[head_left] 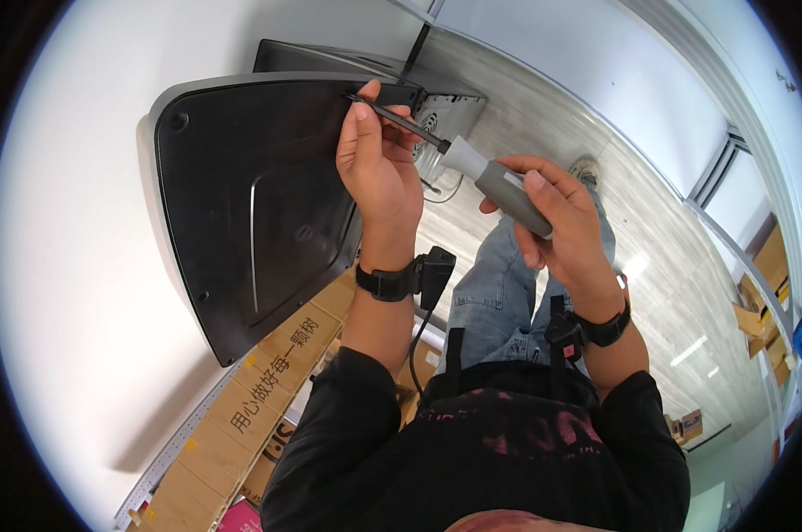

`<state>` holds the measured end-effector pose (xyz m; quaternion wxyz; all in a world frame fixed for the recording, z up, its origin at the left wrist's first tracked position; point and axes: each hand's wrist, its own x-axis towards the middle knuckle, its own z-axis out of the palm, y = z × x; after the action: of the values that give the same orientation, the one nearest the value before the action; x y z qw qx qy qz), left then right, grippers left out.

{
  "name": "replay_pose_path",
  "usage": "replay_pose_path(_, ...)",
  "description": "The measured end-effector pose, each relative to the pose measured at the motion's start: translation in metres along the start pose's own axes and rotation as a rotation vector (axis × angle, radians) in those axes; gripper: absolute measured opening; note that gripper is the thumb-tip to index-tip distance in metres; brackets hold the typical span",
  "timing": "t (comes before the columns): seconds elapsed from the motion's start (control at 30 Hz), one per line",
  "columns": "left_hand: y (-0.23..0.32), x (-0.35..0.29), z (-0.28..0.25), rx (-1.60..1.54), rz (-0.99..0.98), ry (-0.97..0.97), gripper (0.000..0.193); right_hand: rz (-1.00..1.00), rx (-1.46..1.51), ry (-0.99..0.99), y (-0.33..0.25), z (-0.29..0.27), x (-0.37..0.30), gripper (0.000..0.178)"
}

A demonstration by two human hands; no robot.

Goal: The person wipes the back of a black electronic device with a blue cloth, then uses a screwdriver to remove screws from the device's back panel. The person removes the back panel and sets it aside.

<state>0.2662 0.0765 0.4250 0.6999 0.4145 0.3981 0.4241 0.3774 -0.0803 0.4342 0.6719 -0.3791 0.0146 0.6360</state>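
My right hand [556, 213] is wrapped around the grey handle of a screwdriver [510, 192]. Its long dark shaft slants up and left toward a big black panel [241, 177] with a pale grey rim. Close to the panel's upper right edge, my left hand [379, 160] pinches the shaft near its tip between thumb and fingers. The tip is at a corner area of the panel; my fingers partly cover it, and I cannot tell whether a screw is there. Round recesses show at the panel's other corners, and a thin light line curves down its face.
Behind the panel stands a black-and-silver case [454, 111] with a round fan grille. Below lies a long cardboard box [232, 417]. A white surface [73, 239] borders the panel on the left. Light wood-look floor [636, 293] extends right, with more cardboard boxes [760, 328] at the far right.
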Motion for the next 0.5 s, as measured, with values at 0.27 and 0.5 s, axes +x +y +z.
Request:
replay_pose_path(0.27,0.002,-0.002,0.007,-0.054,0.006,0.029,0.031,-0.585,-0.783,0.086,-0.008,0.012,-0.005,0.029)
replay_pose_path(0.5,0.007,-0.004,0.007,-0.160,-0.080,-0.062,0.022,-0.839,-0.993,0.154,-0.013,0.013,-0.005,0.034)
